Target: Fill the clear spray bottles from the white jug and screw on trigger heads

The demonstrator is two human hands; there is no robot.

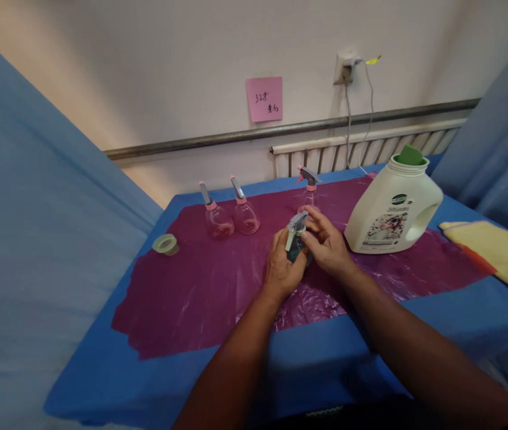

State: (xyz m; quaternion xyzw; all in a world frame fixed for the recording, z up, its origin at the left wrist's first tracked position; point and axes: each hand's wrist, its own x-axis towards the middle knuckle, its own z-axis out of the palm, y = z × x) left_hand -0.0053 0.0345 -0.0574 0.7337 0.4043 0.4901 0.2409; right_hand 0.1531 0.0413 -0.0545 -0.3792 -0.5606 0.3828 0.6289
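Both hands are around a small spray bottle (pixel 297 224) with a grey and pale green trigger head and a dark teal body. My left hand (pixel 280 266) wraps the body from the left. At the neck, just under the spray head, the fingers of my right hand (pixel 328 245) close in from the right. Behind them stands a clear spray bottle (pixel 311 194) with a pink collar, partly hidden by my right hand. Two more pink-collared spray bottles, a left one (pixel 219 222) and a right one (pixel 246 216), stand farther left.
A large cream detergent jug (pixel 390 209) with a green piece in its mouth stands at right. A pale green cap (pixel 165 243) lies at left. Purple plastic sheeting (pixel 191 292) covers part of the blue table (pixel 101 358). A yellow cloth (pixel 499 251) lies at the right edge.
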